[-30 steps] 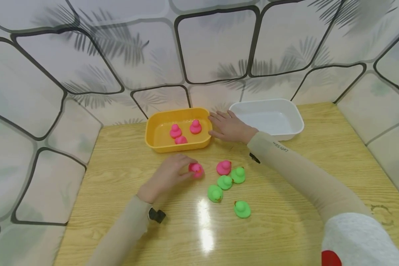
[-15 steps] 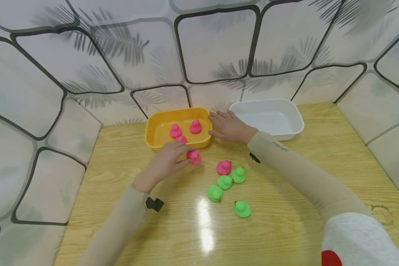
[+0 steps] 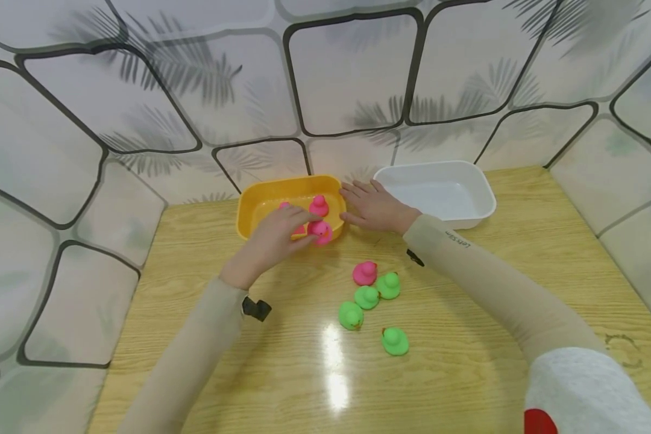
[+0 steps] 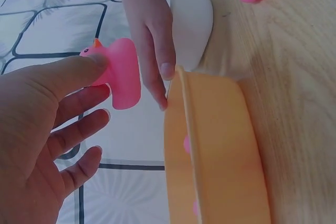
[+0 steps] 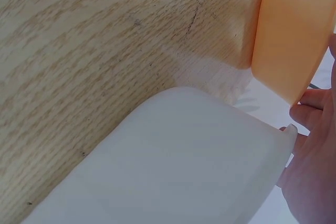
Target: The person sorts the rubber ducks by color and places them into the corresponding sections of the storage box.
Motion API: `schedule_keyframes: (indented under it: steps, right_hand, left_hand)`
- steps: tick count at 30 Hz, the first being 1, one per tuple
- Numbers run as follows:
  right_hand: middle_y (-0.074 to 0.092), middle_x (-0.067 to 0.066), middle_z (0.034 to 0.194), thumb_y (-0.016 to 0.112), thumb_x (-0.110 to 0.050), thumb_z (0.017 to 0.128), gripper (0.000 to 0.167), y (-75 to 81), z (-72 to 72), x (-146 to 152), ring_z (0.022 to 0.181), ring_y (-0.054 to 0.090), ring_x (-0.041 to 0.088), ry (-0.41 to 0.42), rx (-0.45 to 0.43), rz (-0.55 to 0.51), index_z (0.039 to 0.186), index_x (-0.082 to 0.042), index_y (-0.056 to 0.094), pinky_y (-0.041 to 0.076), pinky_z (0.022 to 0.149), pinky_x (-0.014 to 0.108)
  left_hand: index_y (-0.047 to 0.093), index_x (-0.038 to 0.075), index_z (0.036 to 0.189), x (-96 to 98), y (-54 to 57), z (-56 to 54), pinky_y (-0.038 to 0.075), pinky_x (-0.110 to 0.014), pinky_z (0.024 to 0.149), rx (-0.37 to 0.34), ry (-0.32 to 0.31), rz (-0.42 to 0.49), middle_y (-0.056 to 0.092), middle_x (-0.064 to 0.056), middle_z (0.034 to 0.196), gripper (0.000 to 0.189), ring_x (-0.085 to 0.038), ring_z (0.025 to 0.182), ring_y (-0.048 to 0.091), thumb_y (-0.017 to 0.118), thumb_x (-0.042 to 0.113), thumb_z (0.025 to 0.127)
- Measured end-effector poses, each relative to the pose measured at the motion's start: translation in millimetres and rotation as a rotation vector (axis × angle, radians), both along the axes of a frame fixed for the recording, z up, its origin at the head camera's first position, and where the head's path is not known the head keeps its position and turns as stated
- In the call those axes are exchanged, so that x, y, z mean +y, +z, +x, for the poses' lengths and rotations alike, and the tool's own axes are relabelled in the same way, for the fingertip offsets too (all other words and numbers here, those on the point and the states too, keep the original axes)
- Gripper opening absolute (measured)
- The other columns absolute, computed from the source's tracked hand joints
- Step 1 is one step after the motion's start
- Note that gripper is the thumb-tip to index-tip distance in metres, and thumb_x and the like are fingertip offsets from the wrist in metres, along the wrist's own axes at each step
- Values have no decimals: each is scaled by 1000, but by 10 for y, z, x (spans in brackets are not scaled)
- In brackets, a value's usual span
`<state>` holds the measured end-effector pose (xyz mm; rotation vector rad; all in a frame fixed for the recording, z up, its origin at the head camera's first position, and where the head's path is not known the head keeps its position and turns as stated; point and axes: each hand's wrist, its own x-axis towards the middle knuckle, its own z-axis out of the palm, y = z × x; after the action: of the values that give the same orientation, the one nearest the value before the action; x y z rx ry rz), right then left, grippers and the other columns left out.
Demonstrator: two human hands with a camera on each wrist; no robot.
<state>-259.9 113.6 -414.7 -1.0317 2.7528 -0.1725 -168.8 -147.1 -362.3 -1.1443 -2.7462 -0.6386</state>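
My left hand (image 3: 268,241) pinches a pink rubber duck (image 3: 321,232) between thumb and fingers, over the front rim of the yellow tray (image 3: 243,218). The left wrist view shows this duck (image 4: 126,74) held at the fingertips, level with the tray's edge. Several pink ducks lie inside the tray, one of them (image 3: 319,205) in plain sight and others partly hidden behind the left hand. My right hand (image 3: 377,208) rests with fingers extended at the tray's right end. In the right wrist view, its fingertips touch the rim of the yellow tray (image 5: 291,30).
A white tray (image 3: 439,193) stands right of the yellow one, partly behind the right hand. On the wooden table (image 3: 195,283) in front lie another pink duck (image 3: 364,273) and several green ducks (image 3: 366,298). A patterned wall (image 3: 352,78) rises behind the trays.
My left hand has carried the pink duck from the tabletop forward, up over the yellow tray's front edge. The right hand has stayed where it was.
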Motion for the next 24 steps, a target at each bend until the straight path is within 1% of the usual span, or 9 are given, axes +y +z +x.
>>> schedule_keyframes:
  steps: [4, 8, 14, 24]
  right_hand:
    - [22, 17, 171, 41, -51, 110, 74, -17, -9, 1, 158, 18, 40, 1, 0, -4, 164, -2, 27, 10, 124, 64]
    - [22, 17, 172, 41, -52, 110, 75, -23, -12, 4, 158, 18, 40, -3, 0, -5, 164, -2, 27, 10, 124, 64]
    - [20, 17, 172, 41, -51, 110, 75, -16, -10, 6, 158, 17, 40, -3, -10, -4, 164, -2, 26, 9, 125, 64]
    - [19, 16, 172, 39, -52, 110, 75, -12, -9, 10, 159, 15, 39, -9, -23, -5, 165, -3, 24, 7, 125, 63]
  left_hand:
    - [72, 5, 128, 19, 32, -85, 50, -47, 101, -24, 25, -13, 74, -12, 118, 38, -32, 106, 65, 80, 19, 94]
    - [71, 5, 128, 30, 56, -181, 53, -46, 97, -42, 73, -33, 73, -12, 117, 37, -32, 107, 65, 79, 19, 95]
    - [69, 5, 133, 41, 64, -322, 49, -47, 105, -126, 136, -40, 71, -12, 125, 39, -32, 117, 62, 76, 21, 97]
    - [68, 3, 132, 75, -6, -567, 46, -47, 110, -202, 153, -92, 68, -13, 129, 37, -32, 121, 60, 73, 22, 100]
